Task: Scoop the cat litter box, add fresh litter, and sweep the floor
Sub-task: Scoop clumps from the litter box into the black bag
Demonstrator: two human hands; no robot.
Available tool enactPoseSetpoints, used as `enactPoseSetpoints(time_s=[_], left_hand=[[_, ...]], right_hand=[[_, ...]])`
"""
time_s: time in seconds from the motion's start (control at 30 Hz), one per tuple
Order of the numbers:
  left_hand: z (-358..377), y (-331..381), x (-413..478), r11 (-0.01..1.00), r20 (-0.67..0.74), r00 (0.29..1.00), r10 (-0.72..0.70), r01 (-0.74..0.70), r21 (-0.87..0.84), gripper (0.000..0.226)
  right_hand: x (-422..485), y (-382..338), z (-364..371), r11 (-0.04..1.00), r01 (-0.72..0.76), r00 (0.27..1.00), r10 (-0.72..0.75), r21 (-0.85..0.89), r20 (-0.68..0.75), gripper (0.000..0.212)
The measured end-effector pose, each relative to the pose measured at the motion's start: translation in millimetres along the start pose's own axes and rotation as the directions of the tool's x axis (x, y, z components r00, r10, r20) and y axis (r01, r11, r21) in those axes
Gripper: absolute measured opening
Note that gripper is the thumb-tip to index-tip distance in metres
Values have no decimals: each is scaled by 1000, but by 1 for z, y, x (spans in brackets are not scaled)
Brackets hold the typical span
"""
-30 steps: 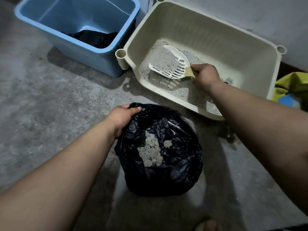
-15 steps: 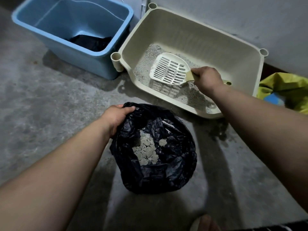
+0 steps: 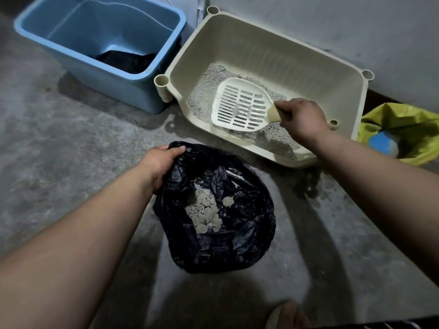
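Right grip [image 3: 301, 119] is shown curled round the tan handle of the slotted scoop [image 3: 240, 105], whose white blade is held tilted over the grey litter [image 3: 202, 96] inside the beige litter box [image 3: 280, 51], near its front rim. Left grip [image 3: 161, 160] is pinched on the rim of the black bag [image 3: 228, 245], by which the mouth is held open; pale clumps [image 3: 204, 212] are seen at its bottom. The bag is set on the concrete floor [image 3: 59, 150] just before the box's front rim, with a narrow strip of floor between. The box is bounded by the wall [image 3: 332, 24] behind, a blue bin [image 3: 114, 84] by its left corner post and a yellow bag [image 3: 408, 115] beside its right end. Bare floor is seen left of the black bag.
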State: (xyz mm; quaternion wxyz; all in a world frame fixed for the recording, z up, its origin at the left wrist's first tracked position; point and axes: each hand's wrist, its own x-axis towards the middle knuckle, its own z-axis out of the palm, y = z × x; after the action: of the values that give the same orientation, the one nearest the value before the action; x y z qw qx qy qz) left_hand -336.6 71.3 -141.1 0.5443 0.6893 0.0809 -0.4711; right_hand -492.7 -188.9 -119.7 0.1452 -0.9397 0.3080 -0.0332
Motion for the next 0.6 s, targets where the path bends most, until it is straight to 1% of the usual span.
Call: enactPoseSetpoints(time_s=[0.07,0.1,0.2,0.27,0.43,0.5,0.57,0.6], left_hand=[[-1,1,1,1000,-6,1000,1,-1,-10,9],[-1,2,2,1000,-12,1000,1,-1,-17,9],[-2,3,3,1000,-20,1000,4,-4,-30,8],[-3,4,2,999,-17,1000,9,-10,-38,7],[-8,6,-5,1000,2,1000,-21,21,-6,10],[-11,5,-6,999,-11,999,-32,32,0,10],[-14,6,-5,998,-8,998,-58,58,12,7],[-17,6,-5,997,-4,998,-69,69,27,7]], right_hand=[[-8,-4,0,998,63,998,-62,15,-28,42],[-12,-6,1,993,116,992,-115,7,-53,42],[-26,-14,11,955,286,945,-295,-83,-139,27],[-34,-20,17,932,345,912,-361,-114,-196,19],[-33,-29,12,942,331,881,-328,-53,-341,20],[-30,-29,11,920,387,861,-386,-67,-331,16],[-31,-31,16,883,453,849,-470,-126,-242,11],[-33,-31,19,875,466,852,-484,-130,-199,11]])
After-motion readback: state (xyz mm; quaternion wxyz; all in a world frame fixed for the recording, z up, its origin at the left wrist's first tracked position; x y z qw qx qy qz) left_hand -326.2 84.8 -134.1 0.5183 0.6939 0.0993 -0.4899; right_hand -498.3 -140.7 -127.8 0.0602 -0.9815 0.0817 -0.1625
